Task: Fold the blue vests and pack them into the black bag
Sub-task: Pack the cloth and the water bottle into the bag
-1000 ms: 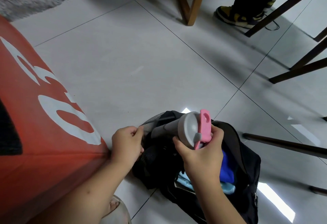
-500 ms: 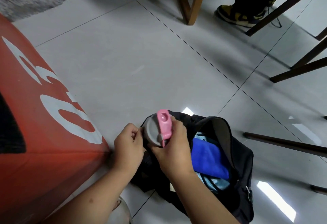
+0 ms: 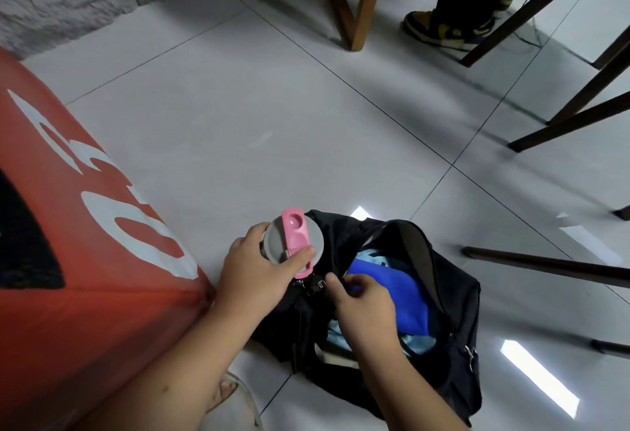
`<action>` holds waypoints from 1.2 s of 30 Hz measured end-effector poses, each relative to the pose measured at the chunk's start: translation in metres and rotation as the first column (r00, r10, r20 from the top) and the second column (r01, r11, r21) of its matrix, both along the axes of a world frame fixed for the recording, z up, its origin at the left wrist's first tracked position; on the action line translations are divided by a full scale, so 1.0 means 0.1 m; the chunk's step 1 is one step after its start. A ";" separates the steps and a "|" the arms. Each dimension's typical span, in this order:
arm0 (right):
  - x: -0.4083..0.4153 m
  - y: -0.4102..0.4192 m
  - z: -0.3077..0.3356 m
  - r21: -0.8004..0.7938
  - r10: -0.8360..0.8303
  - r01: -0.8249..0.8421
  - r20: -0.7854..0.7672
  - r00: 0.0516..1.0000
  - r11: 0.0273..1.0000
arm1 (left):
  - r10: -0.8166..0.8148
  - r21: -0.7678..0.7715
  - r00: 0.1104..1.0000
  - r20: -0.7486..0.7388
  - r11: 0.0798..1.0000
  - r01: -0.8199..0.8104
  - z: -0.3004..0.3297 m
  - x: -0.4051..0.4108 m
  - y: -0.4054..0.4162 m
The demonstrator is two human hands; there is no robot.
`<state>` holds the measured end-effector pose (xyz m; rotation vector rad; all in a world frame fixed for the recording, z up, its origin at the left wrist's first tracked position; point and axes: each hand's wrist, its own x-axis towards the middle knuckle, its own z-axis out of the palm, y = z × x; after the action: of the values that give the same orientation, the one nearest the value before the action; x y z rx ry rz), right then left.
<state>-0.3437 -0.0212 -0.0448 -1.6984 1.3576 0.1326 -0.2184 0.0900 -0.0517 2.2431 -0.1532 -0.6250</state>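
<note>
Gripping bottle lid (image 3: 294, 241) left hand (image 3: 254, 268), right hand (image 3: 363, 304) curled at bag (image 3: 453, 297) rim

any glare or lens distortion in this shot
Head view: bright ceiling-light glare patches on the glossy floor tiles, one just behind the black bag; wide-angle bending curves the tile seams and the dark furniture legs at the right edge; the hands and the bottle are sharp enough, no strong motion blur.

Left hand (image 3: 254, 268) on grey-pink bottle (image 3: 292, 243), right hand (image 3: 363, 308) in black bag (image 3: 456, 294).
</note>
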 end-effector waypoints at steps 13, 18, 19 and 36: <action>0.27 -0.21 0.26 0.375 -0.277 0.146 0.321 0.906 0.915 | 0.063 -0.003 0.992 -0.109 0.998 -0.064 0.17 0.18 0.17; 0.17 -0.13 0.34 0.472 -0.280 0.126 0.273 0.920 0.873 | 0.008 0.081 0.992 -0.126 0.997 0.002 0.23 0.17 0.17; 0.16 -0.13 0.32 0.445 -0.272 0.136 0.258 0.927 0.885 | -0.009 0.109 0.991 -0.130 0.994 0.023 0.24 0.15 0.17; 0.29 0.17 0.27 -0.241 0.462 -0.472 -0.102 0.881 0.848 | -0.113 0.095 0.950 0.290 0.992 0.088 0.52 -0.08 0.16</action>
<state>-0.3148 -0.0045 -0.0182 -2.2420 0.9912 0.2778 -0.2267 0.1060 0.0003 2.4101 -0.4003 -0.3497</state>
